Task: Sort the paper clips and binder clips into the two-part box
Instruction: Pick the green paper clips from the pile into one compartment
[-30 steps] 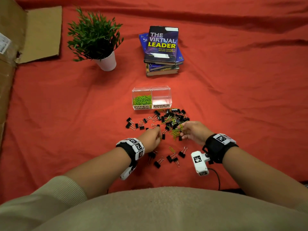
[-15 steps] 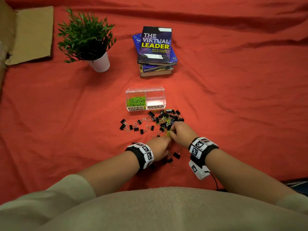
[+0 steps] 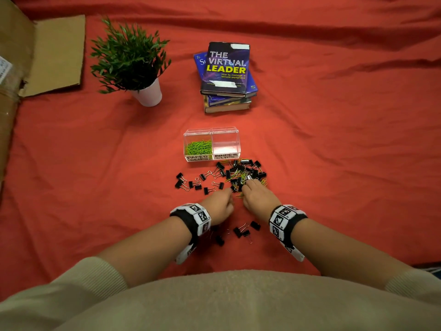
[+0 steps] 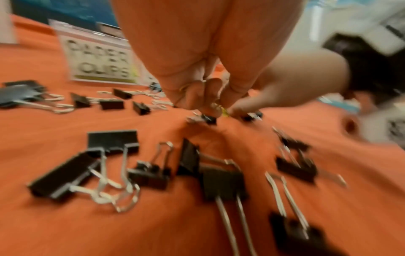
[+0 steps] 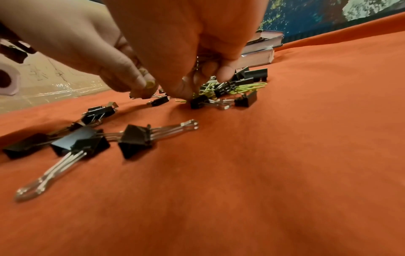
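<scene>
evenly lit from above, soft shadows; head view sharp, bowed at edges; left wrist view motion-blurred, right wrist softer nearby.

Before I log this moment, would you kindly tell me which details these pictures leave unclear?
- Left hand: head view hides its fingertips under the knuckles; the left wrist view is motion-blurred, so what its fingers pinch is uncertain.
- Right hand: the right wrist view shows the fingers curled into the mixed pile, but not which clip they hold.
- Two-part box: binder clips half looks bare; glare blurs its floor.
- Lower books: titles covered by the top book.
</scene>
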A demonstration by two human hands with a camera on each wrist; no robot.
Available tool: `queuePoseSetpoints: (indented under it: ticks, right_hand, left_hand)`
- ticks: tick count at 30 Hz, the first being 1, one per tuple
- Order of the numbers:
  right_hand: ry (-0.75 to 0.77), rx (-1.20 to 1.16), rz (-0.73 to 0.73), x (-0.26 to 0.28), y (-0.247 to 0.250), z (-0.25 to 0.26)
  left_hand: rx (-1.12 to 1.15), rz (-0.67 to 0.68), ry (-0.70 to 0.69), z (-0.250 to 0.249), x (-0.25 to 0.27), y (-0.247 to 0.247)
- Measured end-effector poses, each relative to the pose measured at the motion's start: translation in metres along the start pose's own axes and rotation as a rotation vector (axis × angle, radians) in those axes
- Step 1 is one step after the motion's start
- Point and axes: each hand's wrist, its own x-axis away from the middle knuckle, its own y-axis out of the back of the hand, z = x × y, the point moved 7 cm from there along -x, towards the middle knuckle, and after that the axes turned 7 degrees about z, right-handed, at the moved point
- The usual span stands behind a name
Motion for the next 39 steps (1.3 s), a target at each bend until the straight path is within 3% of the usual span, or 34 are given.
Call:
queuePoseSetpoints:
  ticks: [7, 10, 19, 26, 30, 32, 35, 39]
  right_hand:
    - [0.033, -0.243, 0.08, 0.0, -0.01, 0.014]
    - [-0.139, -0.578, 0.224, 0.003, -0.004, 0.0]
    - [-0.448, -1.565, 0.172, 0.016, 0.01, -0.064]
    - [-0.576, -1.874, 0.149, 0.025, -0.005, -0.078]
    - [-0.643, -1.775, 0.065, 0.024, -0.005, -0.09]
    - [-0.643, -1.499, 0.079, 0.019, -0.001, -0.097]
    - [-0.512, -0.923, 0.111, 0.014, 0.006, -0.101]
    - [-0.311, -0.589, 0.096, 0.014, 0.012, -0.088]
  left_hand:
    - [0.271, -0.127, 0.154, 0.016, -0.001, 0.039]
    - [0.29, -0.129, 0.159, 0.016, -0.004, 0.04]
    - [-0.135, -0.047, 0.003, -0.011, -0.021, 0.017]
    - [-0.42, 0.052, -0.077, -0.023, -0.028, -0.008]
    - [-0.472, 0.046, -0.079, -0.02, -0.028, -0.011]
    - [-0.484, 0.049, -0.063, -0.019, -0.028, -0.012]
    - [-0.5, 0.059, -0.055, -0.019, -0.027, -0.014]
    - [-0.479, 0.048, -0.044, -0.018, -0.027, -0.013]
